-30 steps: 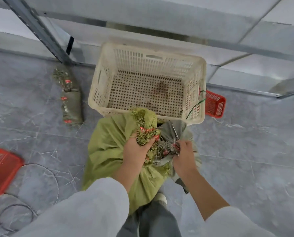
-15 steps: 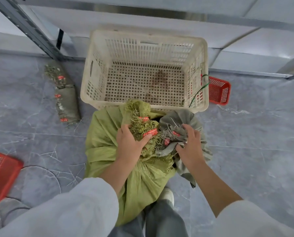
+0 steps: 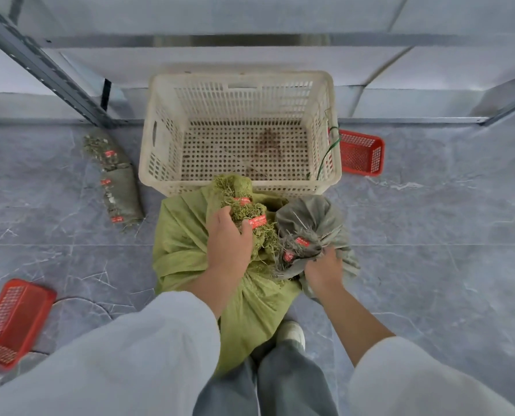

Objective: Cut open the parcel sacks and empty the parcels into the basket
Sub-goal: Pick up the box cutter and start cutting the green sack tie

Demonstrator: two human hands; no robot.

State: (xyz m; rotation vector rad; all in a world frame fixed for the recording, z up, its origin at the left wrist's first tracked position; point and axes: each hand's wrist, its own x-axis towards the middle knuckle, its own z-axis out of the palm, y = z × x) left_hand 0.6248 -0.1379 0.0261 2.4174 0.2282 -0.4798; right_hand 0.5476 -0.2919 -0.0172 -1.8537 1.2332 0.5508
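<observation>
So far nothing has gone into the basket (image 3: 239,136): its perforated floor shows only stains and a green wire hanging over the right wall. 2 sacks stand on the floor just in front of its near wall, touching each other, a green sack (image 3: 187,250) on the left and a smaller grey sack (image 3: 316,223) on the right. Both necks are bunched and frayed, with small red tags among the loose threads, and both look closed, so by my reading the cutting has not begun; no knife or scissors shows anywhere in view. The left hand (image 3: 227,244) is closed around the gathered neck of the green sack, thumb pressed near a red tag. The right hand (image 3: 322,270) is curled into the grey sack's fabric just below its tied neck, fingers closed on the cloth. A third sack (image 3: 115,178), rolled up flat and also tagged, lies on the floor to the left of the basket, apart from it; whether it has been emptied or was never filled I cannot tell. 2 red trays sit on the floor, 1 (image 3: 359,156) just beside the basket's right wall, the other (image 3: 13,322) well apart at lower left. What remains, as I judge it, is nearly everything: open each neck, tip each sack over the rim, shake the parcels out.
</observation>
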